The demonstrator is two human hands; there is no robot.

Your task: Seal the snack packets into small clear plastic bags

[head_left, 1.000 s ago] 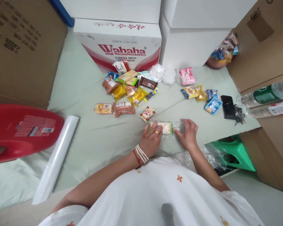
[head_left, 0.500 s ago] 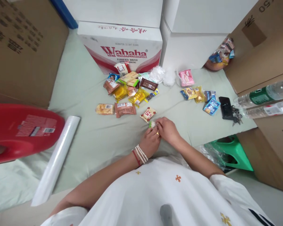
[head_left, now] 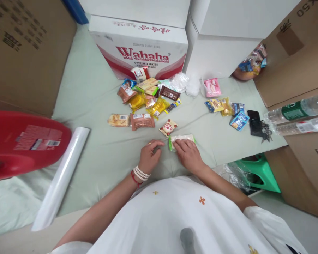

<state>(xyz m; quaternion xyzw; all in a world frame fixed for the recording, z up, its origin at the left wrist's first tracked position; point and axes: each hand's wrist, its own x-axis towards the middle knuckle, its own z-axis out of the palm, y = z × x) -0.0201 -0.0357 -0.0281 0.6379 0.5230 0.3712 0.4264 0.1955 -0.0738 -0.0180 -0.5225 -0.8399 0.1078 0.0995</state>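
Bracelets are worn at the left hand, which has been drawn aside from the green-ended packet; its fingers are loosely curled, a gap is left before the thumb, and nothing is seen held. By the right hand the packet is partly covered, fingers laid over its top; whether it is pinched cannot be told. Contact, shared by both hands half a second earlier, is thus left to one, and the packet is now shown lying sideways on pale green cloth. Just beyond, a cream-and-red sachet is placed; farther off, a snack heap is backed by a Wahaha carton.
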